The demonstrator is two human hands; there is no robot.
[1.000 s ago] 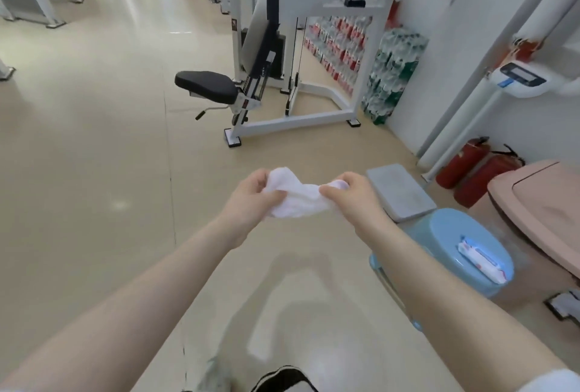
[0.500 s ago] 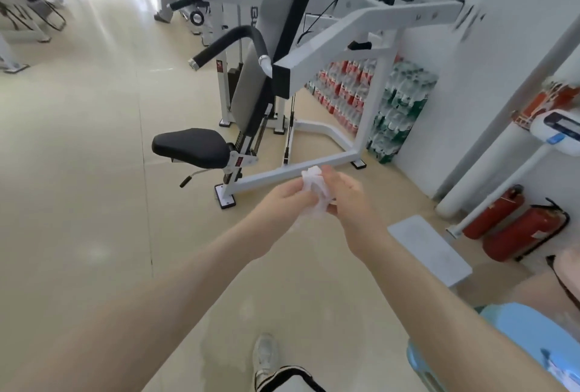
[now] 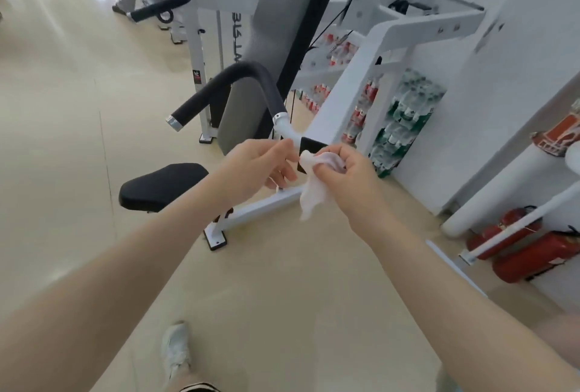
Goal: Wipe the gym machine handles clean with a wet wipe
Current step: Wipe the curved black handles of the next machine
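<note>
A white gym machine (image 3: 386, 36) stands ahead with a curved black padded handle (image 3: 238, 79) ending in a silver cap at the left. A second black handle (image 3: 160, 8) shows farther back. My right hand (image 3: 348, 178) pinches a crumpled white wet wipe (image 3: 314, 197), which hangs down below its fingers. My left hand (image 3: 260, 168) touches the wipe's upper corner with its fingertips. Both hands hover just below the handle's white base, apart from the black grip.
The black seat (image 3: 160, 186) and grey backrest (image 3: 282, 21) sit left of my hands. Stacked bottle packs (image 3: 405, 121) line the wall behind the frame. Red fire extinguishers (image 3: 533, 253) lie at the right. My shoe (image 3: 175, 351) is on the beige floor.
I have walked closer to the machine, which now fills the upper view. The wipe has loosened from a tight bunch and hangs from my right hand; the blue stool has left the view.
</note>
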